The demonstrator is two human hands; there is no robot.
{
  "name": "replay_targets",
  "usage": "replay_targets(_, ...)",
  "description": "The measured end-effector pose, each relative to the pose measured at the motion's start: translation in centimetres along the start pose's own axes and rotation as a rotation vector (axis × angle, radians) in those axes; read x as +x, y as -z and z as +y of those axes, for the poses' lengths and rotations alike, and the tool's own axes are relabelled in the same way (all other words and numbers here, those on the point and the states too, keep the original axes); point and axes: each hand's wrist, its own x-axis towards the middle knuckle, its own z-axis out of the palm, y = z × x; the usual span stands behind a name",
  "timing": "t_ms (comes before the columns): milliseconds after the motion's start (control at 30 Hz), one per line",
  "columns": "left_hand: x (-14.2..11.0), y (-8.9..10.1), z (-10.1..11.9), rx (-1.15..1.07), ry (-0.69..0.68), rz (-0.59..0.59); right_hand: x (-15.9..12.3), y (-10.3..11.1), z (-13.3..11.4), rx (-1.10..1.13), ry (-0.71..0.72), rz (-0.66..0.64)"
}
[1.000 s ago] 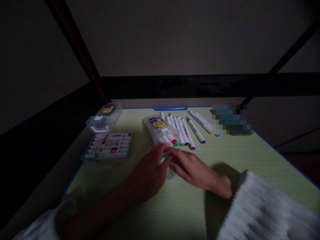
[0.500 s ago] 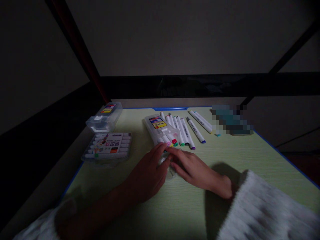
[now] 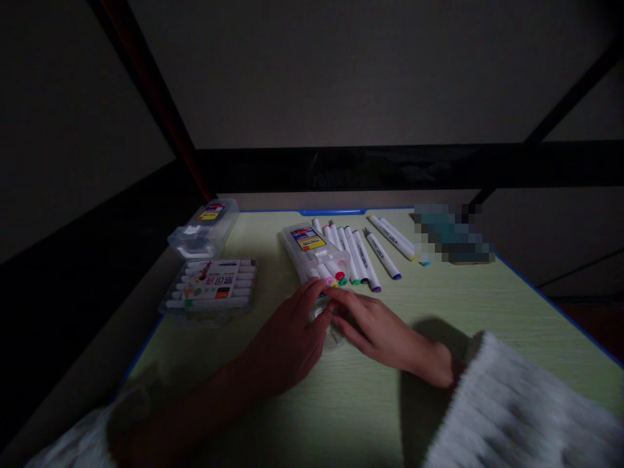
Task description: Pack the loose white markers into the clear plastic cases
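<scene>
At the table's middle lies a clear plastic marker case (image 3: 312, 242) with a yellow, red and blue label. White markers (image 3: 327, 273) with pink, yellow and red ends show at its near end. A clear plastic flap (image 3: 335, 338), seemingly the case's lid, lies under my fingers. My left hand (image 3: 290, 341) reaches in from the left, fingers closed on the flap's left side. From the right, my right hand (image 3: 380, 325) bends its fingers onto the other side. The fingertips of both hands meet and hide part of the flap.
Several loose white markers (image 3: 361, 257) lie just right of the case, and others (image 3: 383, 255) farther right. On the left are a closed case full of markers (image 3: 219, 286) and another clear case (image 3: 207, 227) behind it. A blurred-out flat object (image 3: 453, 234) rests at the back right of the table (image 3: 468, 299).
</scene>
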Motion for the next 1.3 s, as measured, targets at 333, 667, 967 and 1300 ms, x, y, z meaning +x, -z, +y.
replay_targets(333, -0.07, -0.03, -0.01, -0.012, 0.005, 0.018, -0.16, -0.07, -0.05, 0.012, -0.014, -0.001)
replay_targets(667, 0.09, 0.03, -0.01, -0.014, 0.005, -0.003, 0.02, 0.04, -0.14, 0.016, -0.007, 0.009)
replay_targets(967, 0.01, 0.02, 0.07, -0.028, 0.018, -0.008, -0.18, -0.09, 0.07, -0.010, 0.005, 0.012)
replay_targets(1300, 0.01, 0.08, 0.25, -0.082, 0.083, -0.038, -0.06, 0.26, -0.25, -0.005, -0.013, -0.012)
